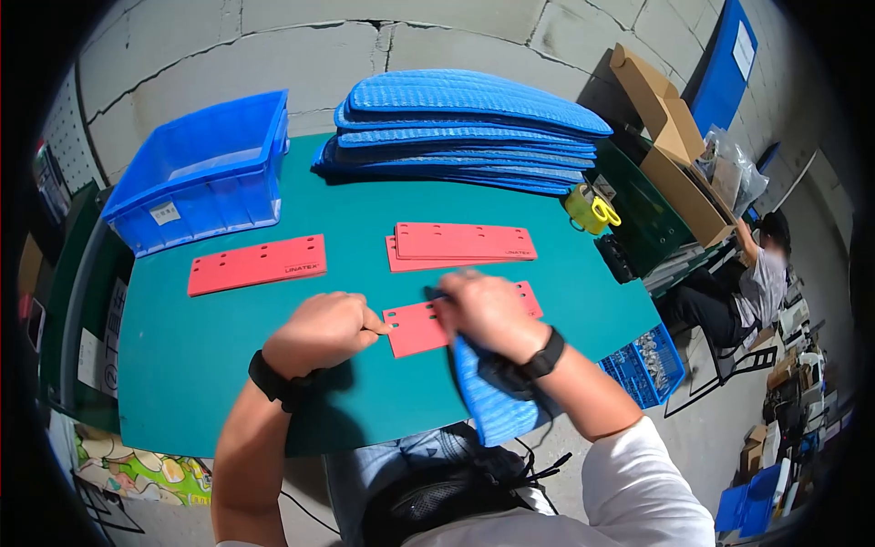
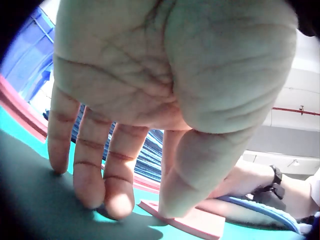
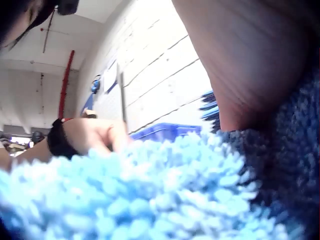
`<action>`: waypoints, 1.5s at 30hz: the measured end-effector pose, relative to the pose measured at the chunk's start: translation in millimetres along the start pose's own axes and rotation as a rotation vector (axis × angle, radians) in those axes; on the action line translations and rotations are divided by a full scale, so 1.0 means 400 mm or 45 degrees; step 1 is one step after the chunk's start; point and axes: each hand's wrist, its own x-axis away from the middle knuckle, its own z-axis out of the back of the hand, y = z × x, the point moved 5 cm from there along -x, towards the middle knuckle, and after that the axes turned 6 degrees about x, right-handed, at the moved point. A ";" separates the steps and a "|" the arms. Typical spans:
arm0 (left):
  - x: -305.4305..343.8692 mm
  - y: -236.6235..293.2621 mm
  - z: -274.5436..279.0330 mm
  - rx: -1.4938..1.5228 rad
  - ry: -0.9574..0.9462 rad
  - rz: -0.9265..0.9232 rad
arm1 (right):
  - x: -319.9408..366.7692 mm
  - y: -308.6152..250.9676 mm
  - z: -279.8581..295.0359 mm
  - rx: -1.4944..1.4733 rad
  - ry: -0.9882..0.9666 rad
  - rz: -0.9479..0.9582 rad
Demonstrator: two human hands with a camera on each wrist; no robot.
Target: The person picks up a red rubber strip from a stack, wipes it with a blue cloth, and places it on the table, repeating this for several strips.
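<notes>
A red flat strip [image 1: 415, 330] with punched holes lies on the green table near its front. My left hand [image 1: 330, 330] touches its left corner with thumb and forefinger. In the left wrist view the thumb tip is down on the red strip [image 2: 212, 222], and the other fingers [image 2: 90, 175] reach out loosely. My right hand [image 1: 492, 312] grips a blue mop pad [image 1: 497, 401] over the strip's right part, hiding some of it. The pad hangs past the front edge of the table, and its fluffy pile [image 3: 150, 190] fills the lower right wrist view.
Red strips marked LINATEX lie left [image 1: 258, 264] and, two overlapping, behind [image 1: 465, 242]. A stack of blue mop pads [image 1: 465, 132] and a blue bin [image 1: 196, 182] stand at the back. Yellow scissors [image 1: 602, 214] are at right, near a cardboard box [image 1: 684, 187]. A person [image 1: 756, 287] sits beyond.
</notes>
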 end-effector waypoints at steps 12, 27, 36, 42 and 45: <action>-0.008 0.006 0.000 0.017 -0.032 0.004 | 0.082 0.169 0.099 0.062 0.116 -0.178; -0.004 0.009 0.001 0.047 -0.002 -0.041 | 0.137 0.279 0.086 0.178 0.022 -0.396; -0.004 0.036 0.010 0.030 0.063 -0.031 | 0.028 -0.021 0.052 0.049 0.058 0.157; 0.001 0.019 0.001 -0.017 -0.034 0.053 | 0.060 0.160 0.057 -0.017 -0.042 -0.232; 0.001 0.031 0.005 -0.033 -0.077 0.029 | 0.127 0.304 0.082 0.023 -0.034 -0.462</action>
